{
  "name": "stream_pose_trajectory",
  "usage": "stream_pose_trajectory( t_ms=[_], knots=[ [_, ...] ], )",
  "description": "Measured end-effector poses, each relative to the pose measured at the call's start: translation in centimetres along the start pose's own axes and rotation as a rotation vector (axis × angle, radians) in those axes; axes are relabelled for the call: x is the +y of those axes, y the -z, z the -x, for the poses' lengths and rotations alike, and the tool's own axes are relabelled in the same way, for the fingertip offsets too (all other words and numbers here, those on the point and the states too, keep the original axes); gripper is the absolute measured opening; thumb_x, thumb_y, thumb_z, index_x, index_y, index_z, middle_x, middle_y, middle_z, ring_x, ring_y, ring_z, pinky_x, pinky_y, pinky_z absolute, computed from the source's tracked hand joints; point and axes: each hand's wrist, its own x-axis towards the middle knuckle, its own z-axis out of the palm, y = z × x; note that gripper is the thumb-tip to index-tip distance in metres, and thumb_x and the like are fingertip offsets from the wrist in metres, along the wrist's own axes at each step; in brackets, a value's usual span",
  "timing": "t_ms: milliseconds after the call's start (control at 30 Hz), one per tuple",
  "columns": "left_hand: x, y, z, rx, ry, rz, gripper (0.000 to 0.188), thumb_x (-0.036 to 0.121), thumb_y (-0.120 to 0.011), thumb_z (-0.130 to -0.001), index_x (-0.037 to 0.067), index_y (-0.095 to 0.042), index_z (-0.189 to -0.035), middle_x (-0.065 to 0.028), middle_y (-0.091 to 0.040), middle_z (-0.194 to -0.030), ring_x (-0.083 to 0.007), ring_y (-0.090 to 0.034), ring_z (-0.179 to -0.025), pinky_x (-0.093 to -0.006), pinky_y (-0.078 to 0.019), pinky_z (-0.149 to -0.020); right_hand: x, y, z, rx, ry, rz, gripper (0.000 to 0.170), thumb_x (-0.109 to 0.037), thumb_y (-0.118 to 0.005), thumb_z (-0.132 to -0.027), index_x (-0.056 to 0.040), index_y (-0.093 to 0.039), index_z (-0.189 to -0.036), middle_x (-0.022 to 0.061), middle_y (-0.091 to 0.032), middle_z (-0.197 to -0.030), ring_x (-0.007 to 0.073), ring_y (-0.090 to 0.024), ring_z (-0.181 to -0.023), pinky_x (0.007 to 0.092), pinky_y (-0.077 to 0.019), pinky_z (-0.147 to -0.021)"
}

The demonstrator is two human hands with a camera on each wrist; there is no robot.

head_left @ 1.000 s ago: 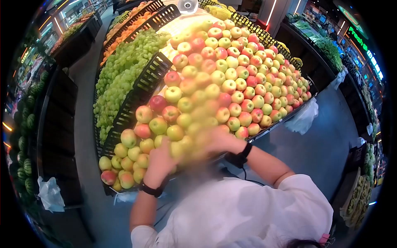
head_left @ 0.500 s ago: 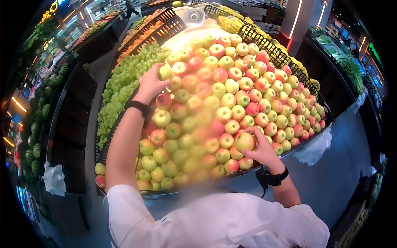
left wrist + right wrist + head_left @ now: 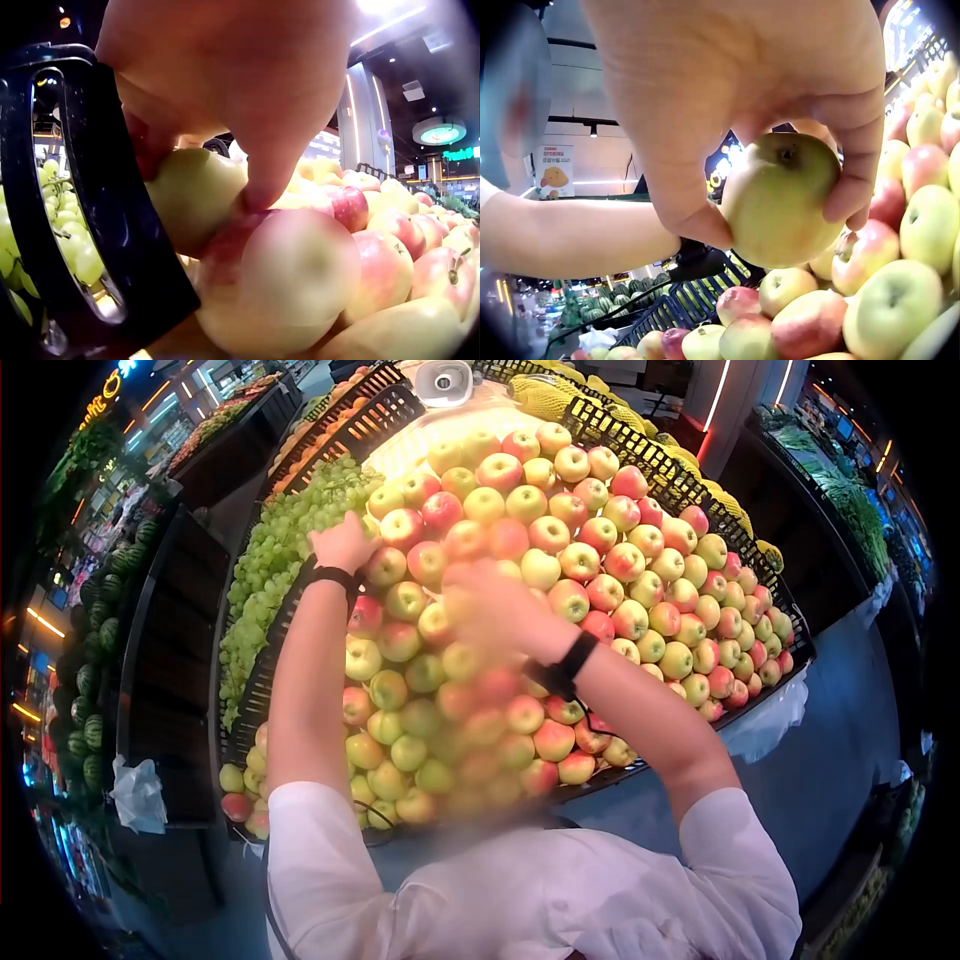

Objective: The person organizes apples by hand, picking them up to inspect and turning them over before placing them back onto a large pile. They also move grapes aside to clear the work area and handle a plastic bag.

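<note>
My left hand (image 3: 343, 546) is at the upper left edge of the apple pile, beside the black divider (image 3: 127, 217). In the left wrist view its thumb and fingers (image 3: 262, 180) grip a green apple (image 3: 196, 196), which sits against a red and yellow apple (image 3: 285, 277). My right hand (image 3: 495, 610), blurred in the head view, is over the middle of the pile. The right wrist view shows its thumb and fingers pinching a yellow-green apple (image 3: 784, 199) above the other apples (image 3: 892, 307).
Green grapes (image 3: 300, 520) lie left of the divider. A pale round-faced device (image 3: 443, 382) stands at the back. Yellow netted fruit (image 3: 545, 402) lies behind the black crate wall (image 3: 640, 455). Plastic bags (image 3: 138, 795) hang at the stands' sides.
My right hand has moved from the lower right of the pile up and left to its middle, carrying its apple. The left hand has shifted slightly left and its apple is lower, among the others.
</note>
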Motion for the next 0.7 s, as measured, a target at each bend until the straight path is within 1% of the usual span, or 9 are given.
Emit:
stream_pose_trajectory(
  t_ms=[100,200,300,367,400,533,567,667,700],
  knots=[
    [-0.1,-0.2,0.3,0.006,-0.022,-0.024,0.057,0.055,-0.064,-0.087,0.008,-0.055,-0.118,-0.0131,-0.074,-0.102,-0.0322,-0.07,-0.097,-0.0567,-0.0355,-0.101,-3.3,-0.6,-3.5,0.052,-0.049,-0.059,0.063,-0.024,-0.078,-0.071,-0.0092,-0.053,-0.127,0.0215,-0.051,-0.115,0.0403,-0.056,-0.107,0.0477,-0.0498,-0.09],
    [-0.7,-0.8,0.9,0.101,-0.09,-0.043,0.052,0.053,-0.064,-0.087,0.009,-0.056,-0.114,-0.0137,-0.075,-0.1,-0.0326,-0.068,-0.101,-0.0545,-0.0375,-0.1,-4.7,-0.9,-8.5,0.034,-0.098,0.115,0.06,-0.024,-0.079,-0.07,-0.0077,-0.055,-0.123,0.023,-0.052,-0.124,0.0424,-0.056,-0.108,0.0497,-0.0508,-0.09],
    [-1.8,-1.4,0.2,0.061,-0.135,-0.031,0.047,0.041,-0.064,-0.088,0.008,-0.053,-0.119,-0.0173,-0.073,-0.098,-0.0362,-0.069,-0.096,-0.0518,-0.0433,-0.09,-4.3,-1.6,-13.7,0.134,-0.015,0.291,0.06,-0.026,-0.083,-0.068,-0.0114,-0.059,-0.122,0.0163,-0.058,-0.118,0.0389,-0.058,-0.109,0.0483,-0.0535,-0.087],
    [-1.6,-0.5,-0.3,-0.043,-0.122,0.002,0.046,0.038,-0.063,-0.087,0.007,-0.052,-0.119,-0.0181,-0.073,-0.101,-0.0362,-0.07,-0.098,-0.0515,-0.0451,-0.091,-4.0,-1.7,-16.3,0.068,0.039,0.407,0.059,-0.026,-0.084,-0.068,-0.0134,-0.061,-0.12,0.0142,-0.061,-0.114,0.0363,-0.059,-0.109,0.0461,-0.0553,-0.084],
    [-1.2,0.3,0.0,-0.106,-0.089,0.039,0.038,0.03,-0.057,-0.091,0.008,-0.058,-0.121,-0.0174,-0.072,-0.111,-0.0325,-0.069,-0.106,-0.0481,-0.0434,-0.098,-4.1,-1.6,-17.2,0.037,0.053,0.446,0.055,-0.024,-0.085,-0.067,-0.0138,-0.063,-0.117,0.0137,-0.061,-0.114,0.0351,-0.06,-0.108,0.0449,-0.0564,-0.084],
    [-2.1,-1.8,-1.4,-0.041,-0.13,0.101,0.03,0.022,-0.046,-0.098,0.003,-0.062,-0.115,-0.0199,-0.073,-0.106,-0.035,-0.07,-0.101,-0.047,-0.0507,-0.091,-4.5,-1.8,-18.8,-0.113,-0.091,0.394,0.051,-0.019,-0.081,-0.072,-0.0129,-0.063,-0.119,0.0174,-0.062,-0.12,0.0391,-0.063,-0.11,0.0477,-0.0556,-0.09],
    [-2.1,-2.1,-1.3,-0.016,-0.139,0.081,0.03,0.019,-0.043,-0.099,0.002,-0.063,-0.113,-0.0201,-0.073,-0.103,-0.0363,-0.071,-0.099,-0.0462,-0.0541,-0.086,-3.4,-2.3,-19.1,-0.102,-0.039,0.355,0.056,-0.019,-0.078,-0.073,-0.0058,-0.058,-0.124,0.0213,-0.062,-0.116,0.0394,-0.062,-0.108,0.0466,-0.0512,-0.094],
    [-2.7,-1.3,-1.3,-0.071,-0.189,0.092,0.035,0.031,-0.058,-0.092,0.003,-0.063,-0.113,-0.0183,-0.074,-0.105,-0.0328,-0.071,-0.1,-0.0444,-0.0552,-0.086,-2.9,-3.7,-19.3,-0.029,-0.036,0.335,0.055,-0.012,-0.08,-0.071,-0.0068,-0.057,-0.121,0.0201,-0.061,-0.117,0.0396,-0.061,-0.107,0.0461,-0.0523,-0.092],
    [-2.6,-1.4,-1.3,-0.06,-0.182,0.06,0.034,0.03,-0.057,-0.092,0.004,-0.063,-0.114,-0.0182,-0.073,-0.106,-0.0332,-0.071,-0.101,-0.0448,-0.0551,-0.086,-2.7,-4.4,-19.1,0.01,-0.028,0.339,0.055,-0.01,-0.081,-0.071,-0.0073,-0.057,-0.12,0.0196,-0.06,-0.117,0.0396,-0.061,-0.106,0.0466,-0.0526,-0.091]
  ],
)
